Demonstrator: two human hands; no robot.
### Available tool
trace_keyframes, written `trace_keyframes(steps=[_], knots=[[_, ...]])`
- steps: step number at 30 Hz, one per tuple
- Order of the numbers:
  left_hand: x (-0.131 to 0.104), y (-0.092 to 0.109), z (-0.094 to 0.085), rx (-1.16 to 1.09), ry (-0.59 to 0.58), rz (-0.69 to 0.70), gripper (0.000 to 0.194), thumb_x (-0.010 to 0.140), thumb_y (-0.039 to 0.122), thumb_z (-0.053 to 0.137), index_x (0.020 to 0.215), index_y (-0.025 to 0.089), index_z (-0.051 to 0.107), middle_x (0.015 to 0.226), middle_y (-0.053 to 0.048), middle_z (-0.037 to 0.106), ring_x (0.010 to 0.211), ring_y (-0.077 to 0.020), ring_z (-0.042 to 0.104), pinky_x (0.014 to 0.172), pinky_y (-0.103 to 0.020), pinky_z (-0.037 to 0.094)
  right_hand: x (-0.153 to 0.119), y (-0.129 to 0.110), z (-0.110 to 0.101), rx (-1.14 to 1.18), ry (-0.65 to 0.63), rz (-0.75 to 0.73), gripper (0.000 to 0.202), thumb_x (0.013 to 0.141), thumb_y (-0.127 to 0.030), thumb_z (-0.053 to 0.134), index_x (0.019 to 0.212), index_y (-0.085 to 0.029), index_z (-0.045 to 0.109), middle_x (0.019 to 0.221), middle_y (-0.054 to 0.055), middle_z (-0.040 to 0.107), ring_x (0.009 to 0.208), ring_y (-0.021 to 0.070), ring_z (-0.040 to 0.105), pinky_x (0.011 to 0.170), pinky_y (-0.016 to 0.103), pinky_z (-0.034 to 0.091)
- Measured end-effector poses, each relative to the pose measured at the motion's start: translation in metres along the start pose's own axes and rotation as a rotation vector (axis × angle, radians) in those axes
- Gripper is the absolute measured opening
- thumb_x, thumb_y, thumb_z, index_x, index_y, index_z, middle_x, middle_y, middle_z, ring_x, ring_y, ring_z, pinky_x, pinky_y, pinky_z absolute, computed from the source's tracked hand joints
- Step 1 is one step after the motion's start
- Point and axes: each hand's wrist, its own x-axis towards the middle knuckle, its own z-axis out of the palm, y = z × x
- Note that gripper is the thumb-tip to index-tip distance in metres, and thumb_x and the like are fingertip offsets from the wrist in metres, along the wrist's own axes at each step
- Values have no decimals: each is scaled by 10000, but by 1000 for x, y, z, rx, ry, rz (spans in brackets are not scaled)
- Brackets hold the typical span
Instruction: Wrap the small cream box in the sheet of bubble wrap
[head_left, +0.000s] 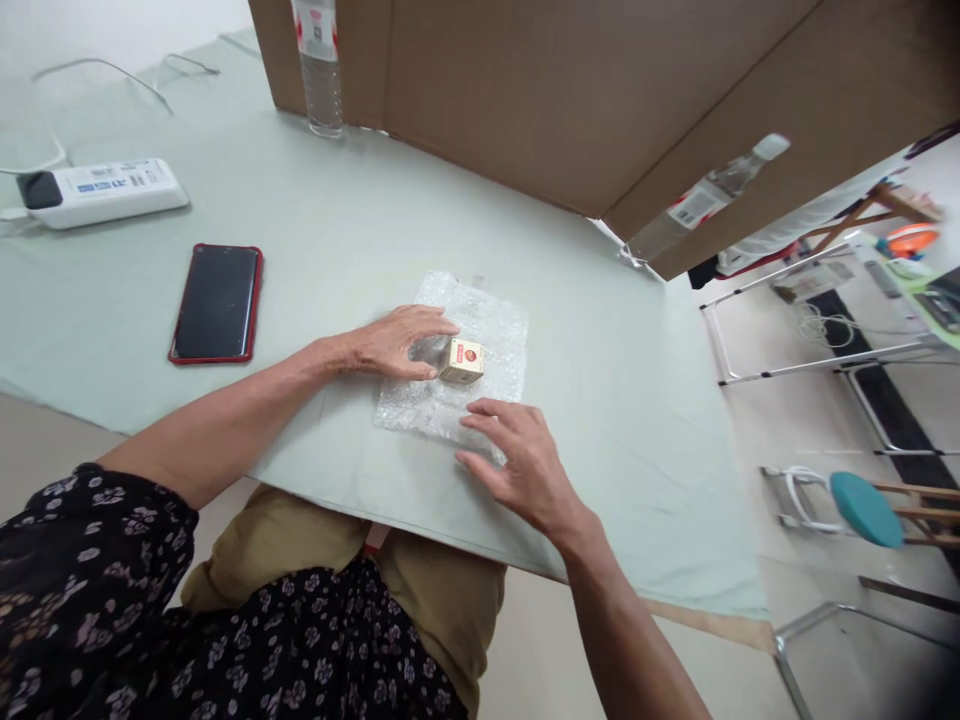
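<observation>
A small cream box [463, 361] with a red label sits on a sheet of bubble wrap [502, 335] spread on the table. My left hand [401, 343] is at the box's left side, fingers and thumb apart; its fingertips are close to the box, and I cannot tell whether they touch it. Below and to the right, my right hand [521, 460] hovers over the lower right part of the wrap. Its fingers are spread and hold nothing.
A phone [217, 303] in a red case and a white power strip [112, 192] lie to the left. Tall cardboard panels [510, 90] stand at the back, with one water bottle [321, 80] upright and another bottle [701, 205] leaning. A teal stool [866, 508] is off to the right.
</observation>
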Motion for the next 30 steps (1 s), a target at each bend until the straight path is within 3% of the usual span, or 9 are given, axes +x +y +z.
trace_keyframes(steps=[3,7,13,20,25,30], knots=[[1,5,1,4,85,17,684,849,472,642,1456,193,495,1533,-127,502,1497,-357,325,1229,-539,235,-5,-9,16,-201,-39,-54,259,893,-255,662,1145,-199,647,1251,143,699,1059,311,660,874,472,477],[3,12,9,-35,137,27,726,829,452,693,1471,189,479,1533,-137,502,1441,-341,419,1203,-519,304,-1,-16,30,-321,15,-109,170,921,-126,569,1046,-199,659,1112,90,750,913,247,654,885,431,445],[8,13,25,-105,235,64,567,867,321,672,1409,215,545,1419,-116,622,1302,-286,565,1125,-471,410,5,-16,34,-293,160,-117,158,914,-59,568,982,-182,640,1007,56,763,808,196,629,849,385,430],[7,19,22,-159,211,45,447,897,273,616,1342,231,609,1382,-88,652,1286,-249,579,1116,-428,419,22,-6,26,-199,294,-77,98,944,-111,592,966,-200,629,1005,62,758,848,190,669,836,370,442],[6,19,13,-302,170,-24,445,907,452,609,1300,248,655,1411,-77,629,1332,-263,549,1126,-411,424,40,8,17,-176,361,-23,101,952,-140,582,949,-219,645,1067,66,751,960,209,688,873,375,436],[-1,26,-10,-578,199,-79,542,972,606,416,1238,230,702,1396,-70,641,1362,-271,531,1173,-427,381,55,27,12,-59,321,71,85,956,-204,585,921,-236,656,1097,57,750,1042,225,694,912,385,444]])
